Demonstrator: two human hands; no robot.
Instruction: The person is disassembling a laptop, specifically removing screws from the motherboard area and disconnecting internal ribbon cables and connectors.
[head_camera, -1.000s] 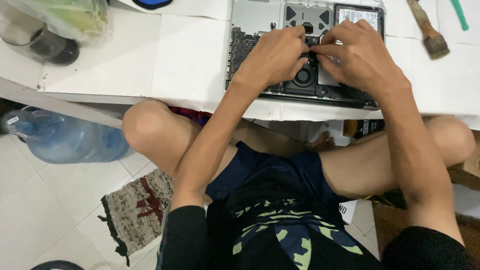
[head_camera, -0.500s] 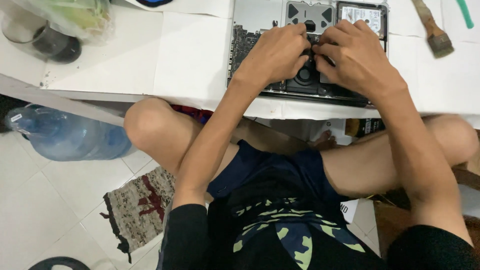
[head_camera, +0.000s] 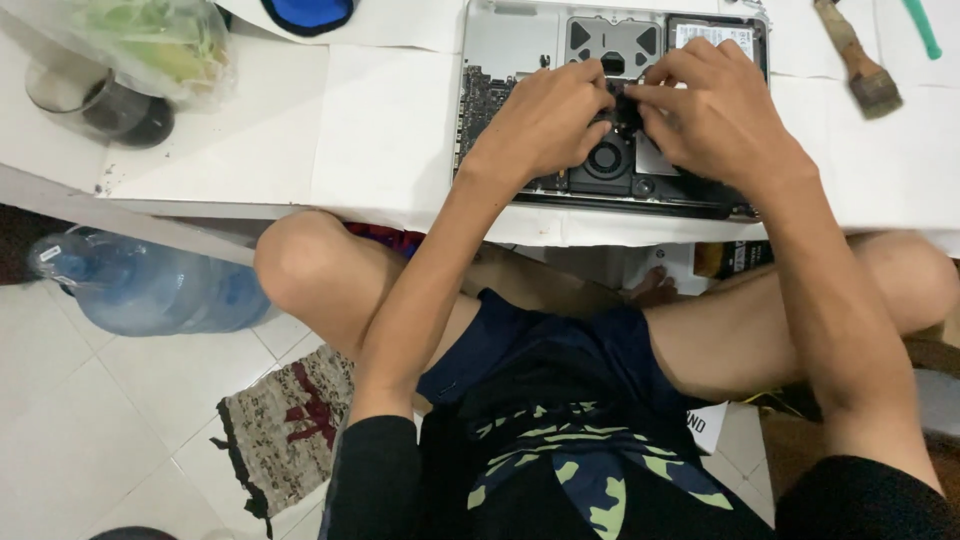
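Opened laptop (head_camera: 520, 60), underside up, upper centre of frame on white table (head_camera: 380, 120). Left hand (head_camera: 545, 125) and right hand (head_camera: 720, 120) meet over a small dark part (head_camera: 628, 108) just above the fan (head_camera: 606, 158) — fingertips pinched on it from both sides. Part likely light, stiff, fragile; best held by edges, not board surface. Brush (head_camera: 860, 62) upper right, untouched.

Laptop casing (head_camera: 510, 45) matt metal; brush (head_camera: 858, 58) handle wood; sheets (head_camera: 385, 130) matt, probably paper; jug (head_camera: 150, 285) glossy plastic
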